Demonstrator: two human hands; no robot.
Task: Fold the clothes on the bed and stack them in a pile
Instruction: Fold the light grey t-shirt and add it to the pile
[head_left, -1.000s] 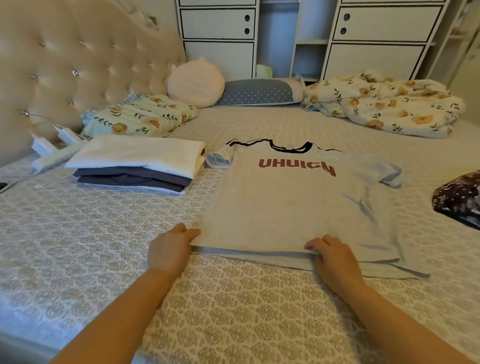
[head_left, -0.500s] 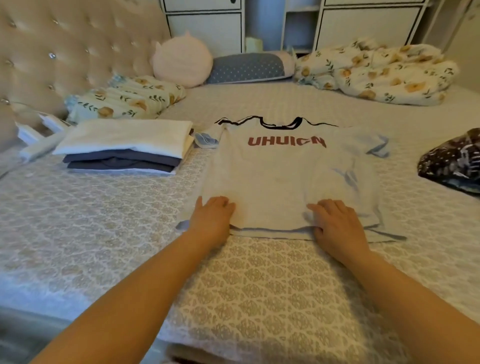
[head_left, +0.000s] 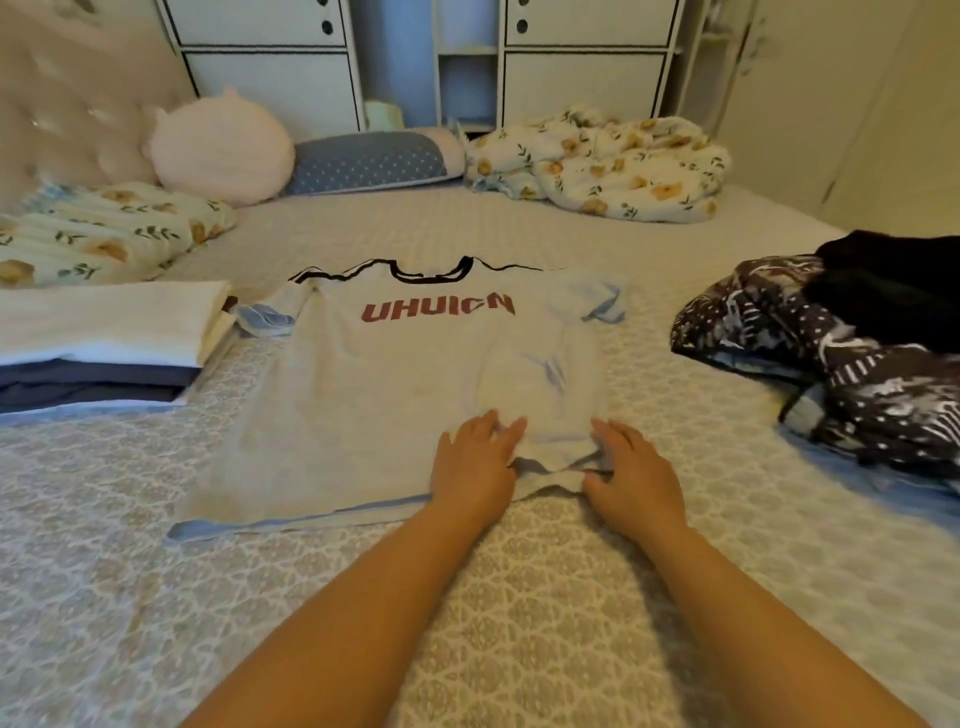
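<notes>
Pale T-shirt (head_left: 395, 395), flat on bed (head_left: 519, 597). Left hand (head_left: 475, 462) presses open-palmed; right hand (head_left: 631, 475) pinches hem. Risk: uneven pull bunches cloth, skewing fold.

Against the tufted headboard (head_left: 67, 104), a round pink cushion (head_left: 223, 150) — touching a blue dotted bolster (head_left: 369, 161) to its right. Nearer left, a floral pillow (head_left: 98, 234); far right, a crumpled floral quilt (head_left: 597, 161). Behind — white drawer cabinets (head_left: 270, 52).
</notes>
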